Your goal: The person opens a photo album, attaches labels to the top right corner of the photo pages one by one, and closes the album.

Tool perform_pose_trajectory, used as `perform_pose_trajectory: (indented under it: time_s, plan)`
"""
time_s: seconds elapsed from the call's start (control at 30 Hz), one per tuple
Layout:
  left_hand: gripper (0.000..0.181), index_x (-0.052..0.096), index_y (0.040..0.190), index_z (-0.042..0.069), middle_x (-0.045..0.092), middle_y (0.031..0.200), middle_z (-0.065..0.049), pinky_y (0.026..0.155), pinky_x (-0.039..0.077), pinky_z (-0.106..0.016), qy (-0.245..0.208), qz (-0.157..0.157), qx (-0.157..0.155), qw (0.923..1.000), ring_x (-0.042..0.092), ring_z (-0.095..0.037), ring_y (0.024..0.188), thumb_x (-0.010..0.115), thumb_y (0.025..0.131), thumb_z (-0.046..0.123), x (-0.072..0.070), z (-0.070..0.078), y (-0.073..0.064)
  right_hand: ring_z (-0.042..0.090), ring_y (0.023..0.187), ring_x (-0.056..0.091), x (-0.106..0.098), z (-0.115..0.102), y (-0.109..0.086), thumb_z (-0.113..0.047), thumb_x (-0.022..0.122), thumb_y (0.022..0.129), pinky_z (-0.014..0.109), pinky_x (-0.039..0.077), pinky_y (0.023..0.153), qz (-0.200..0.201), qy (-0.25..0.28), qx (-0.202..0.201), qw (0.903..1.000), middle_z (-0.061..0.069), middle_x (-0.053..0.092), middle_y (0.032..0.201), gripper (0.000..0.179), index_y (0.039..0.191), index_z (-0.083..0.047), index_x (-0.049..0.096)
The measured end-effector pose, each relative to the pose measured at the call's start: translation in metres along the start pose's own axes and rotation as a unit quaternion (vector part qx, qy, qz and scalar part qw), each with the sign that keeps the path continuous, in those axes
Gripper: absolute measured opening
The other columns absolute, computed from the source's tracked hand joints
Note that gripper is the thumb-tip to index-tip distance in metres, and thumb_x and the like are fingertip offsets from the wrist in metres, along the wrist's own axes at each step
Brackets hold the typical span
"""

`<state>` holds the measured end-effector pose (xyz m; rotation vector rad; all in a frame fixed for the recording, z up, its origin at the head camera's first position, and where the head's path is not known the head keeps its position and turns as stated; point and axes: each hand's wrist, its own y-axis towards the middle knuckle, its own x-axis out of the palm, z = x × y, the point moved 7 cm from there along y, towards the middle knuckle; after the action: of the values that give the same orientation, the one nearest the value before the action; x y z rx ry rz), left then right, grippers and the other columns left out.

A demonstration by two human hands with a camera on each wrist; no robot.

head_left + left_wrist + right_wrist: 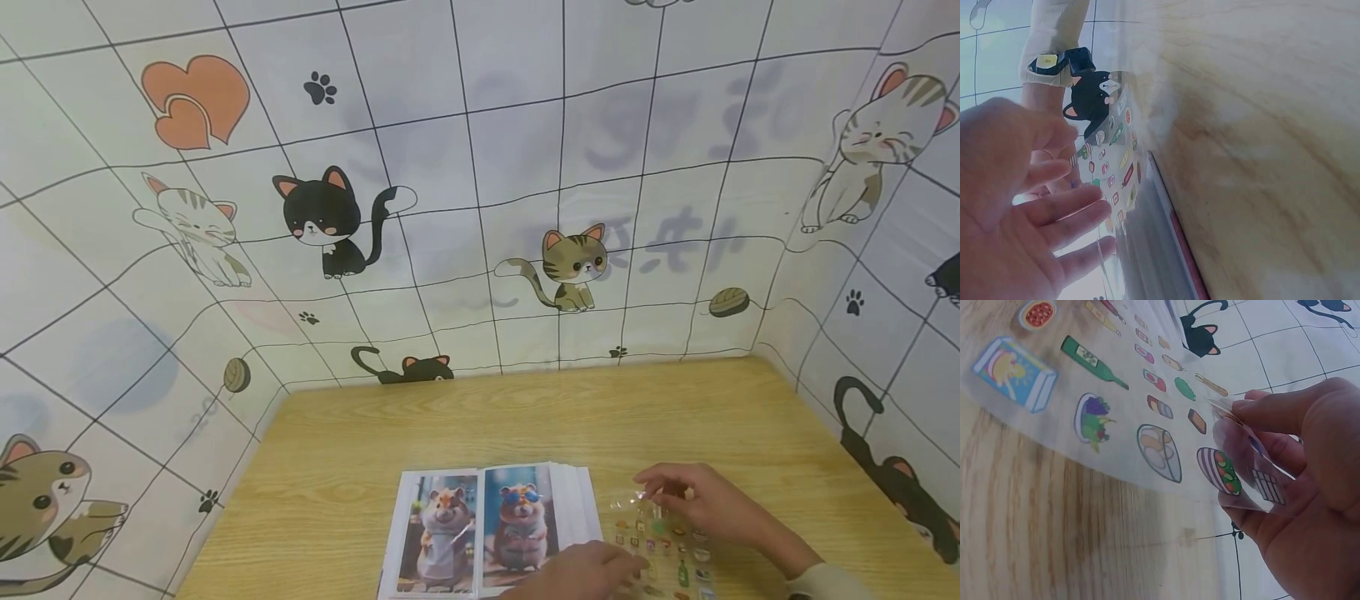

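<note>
A clear sticker sheet (pixel 651 546) printed with small food pictures is beside the right edge of an open photo album (pixel 566 533). My right hand (pixel 701 500) pinches the sheet's far end; in the right wrist view the thumb and fingers (pixel 1272 406) bend its corner, and the sheet (pixel 1166 403) slopes above the wood. My left hand (pixel 581 571) reaches across the album's lower right part toward the sheet. In the left wrist view its fingers (pixel 1069 215) are loosely extended next to the sheet (pixel 1119 165), holding nothing. Hamster pictures fill the album's two visible pages.
The wood-grain table (pixel 337 483) carries the album and the sheet. A white cloth wall (pixel 510 183) with grid lines and cartoon cats rises behind the table and along both sides. A dark device (pixel 1079 60) is strapped on the right wrist.
</note>
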<state>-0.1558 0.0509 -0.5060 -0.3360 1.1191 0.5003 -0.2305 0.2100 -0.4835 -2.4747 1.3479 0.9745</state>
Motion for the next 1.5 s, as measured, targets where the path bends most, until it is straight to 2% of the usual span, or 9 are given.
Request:
perform_pose_trajectory:
  time_s: [0.1, 0.2, 0.37, 0.7, 0.87, 1.1, 1.2, 1.37, 1.5]
  plan:
    - [0.047, 0.051, 0.140, 0.019, 0.066, 0.123, 0.005, 0.083, 0.047, -0.011, 0.073, 0.062, 0.017, 0.9952, 0.061, -0.002, 0.107, 0.063, 0.097, 0.035, -0.012, 0.004, -0.006, 0.006, 0.083, 0.065, -0.001, -0.001, -0.001, -0.011, 0.063, 0.096, 0.024, 0.053, 0.067, 0.000, 0.003, -0.004, 1.0000, -0.004, 0.072, 0.098, 0.024, 0.118, -0.003, 0.066]
    - [0.042, 0.056, 0.134, 0.021, 0.068, 0.116, 0.007, 0.074, 0.047, -0.010, 0.075, 0.112, -0.026, 0.9906, 0.062, 0.000, 0.100, 0.067, 0.094, 0.030, -0.021, 0.001, -0.009, 0.006, 0.083, 0.066, -0.002, -0.003, -0.001, -0.011, 0.063, 0.096, 0.025, 0.053, 0.067, 0.003, 0.001, -0.013, 0.9999, -0.005, 0.072, 0.099, 0.024, 0.118, -0.004, 0.066]
    - [0.040, 0.058, 0.131, 0.020, 0.067, 0.116, 0.007, 0.080, 0.050, -0.015, -0.040, 0.141, -0.104, 0.9836, 0.062, -0.002, 0.103, 0.068, 0.092, 0.023, -0.029, -0.011, -0.010, 0.010, 0.081, 0.067, -0.006, -0.009, 0.000, -0.010, 0.062, 0.096, 0.025, 0.054, 0.067, 0.003, 0.009, -0.030, 0.9995, -0.004, 0.072, 0.097, 0.024, 0.119, -0.006, 0.065]
    - [0.047, 0.046, 0.137, 0.010, 0.061, 0.130, -0.010, 0.091, 0.052, -0.027, -0.257, 0.248, -0.128, 0.9252, 0.059, -0.018, 0.118, 0.064, 0.094, 0.016, -0.041, -0.025, -0.010, 0.018, 0.081, 0.068, -0.012, -0.027, 0.002, -0.004, 0.056, 0.099, 0.030, 0.057, 0.069, -0.014, 0.087, -0.047, 0.9950, 0.004, 0.071, 0.101, 0.027, 0.123, -0.011, 0.064]
    - [0.052, 0.038, 0.143, 0.013, 0.057, 0.139, -0.014, 0.100, 0.049, -0.031, -0.338, 0.243, -0.124, 0.9008, 0.056, -0.022, 0.128, 0.061, 0.096, 0.019, -0.043, -0.024, -0.005, 0.020, 0.085, 0.068, -0.013, -0.037, 0.002, -0.001, 0.054, 0.099, 0.031, 0.057, 0.071, -0.021, 0.108, -0.058, 0.9922, 0.005, 0.071, 0.104, 0.027, 0.123, -0.010, 0.065]
    - [0.049, 0.038, 0.143, 0.019, 0.067, 0.125, 0.002, 0.092, 0.050, -0.020, -0.496, 0.217, -0.135, 0.8299, 0.064, -0.009, 0.113, 0.059, 0.099, 0.018, -0.039, -0.025, 0.000, 0.019, 0.088, 0.067, -0.011, -0.051, 0.002, 0.004, 0.053, 0.098, 0.033, 0.058, 0.071, -0.024, 0.156, -0.086, 0.9837, 0.013, 0.068, 0.107, 0.026, 0.120, -0.003, 0.064]
    - [0.047, 0.041, 0.142, 0.019, 0.070, 0.116, 0.003, 0.085, 0.052, -0.020, -0.528, 0.221, -0.140, 0.8082, 0.067, -0.007, 0.104, 0.059, 0.098, 0.014, -0.039, -0.026, 0.000, 0.018, 0.085, 0.066, -0.008, -0.054, 0.002, 0.007, 0.053, 0.096, 0.033, 0.058, 0.070, -0.015, 0.155, -0.102, 0.9825, 0.014, 0.067, 0.107, 0.027, 0.118, -0.004, 0.065]
    - [0.048, 0.046, 0.140, 0.019, 0.073, 0.107, 0.000, 0.074, 0.054, -0.019, -0.516, 0.238, -0.148, 0.8093, 0.070, -0.008, 0.092, 0.061, 0.096, 0.011, -0.042, -0.028, -0.003, 0.014, 0.077, 0.062, -0.006, -0.053, 0.002, 0.004, 0.058, 0.095, 0.029, 0.052, 0.069, 0.019, 0.091, -0.103, 0.9903, 0.005, 0.070, 0.103, 0.027, 0.114, -0.014, 0.067]
    - [0.050, 0.045, 0.142, 0.016, 0.074, 0.106, -0.006, 0.072, 0.056, -0.021, -0.532, 0.239, -0.141, 0.8001, 0.071, -0.009, 0.087, 0.060, 0.095, 0.005, -0.042, -0.029, -0.004, 0.011, 0.082, 0.059, -0.005, -0.054, 0.003, -0.004, 0.066, 0.093, 0.027, 0.048, 0.070, 0.051, 0.034, -0.093, 0.9938, -0.006, 0.070, 0.102, 0.026, 0.111, -0.022, 0.068]
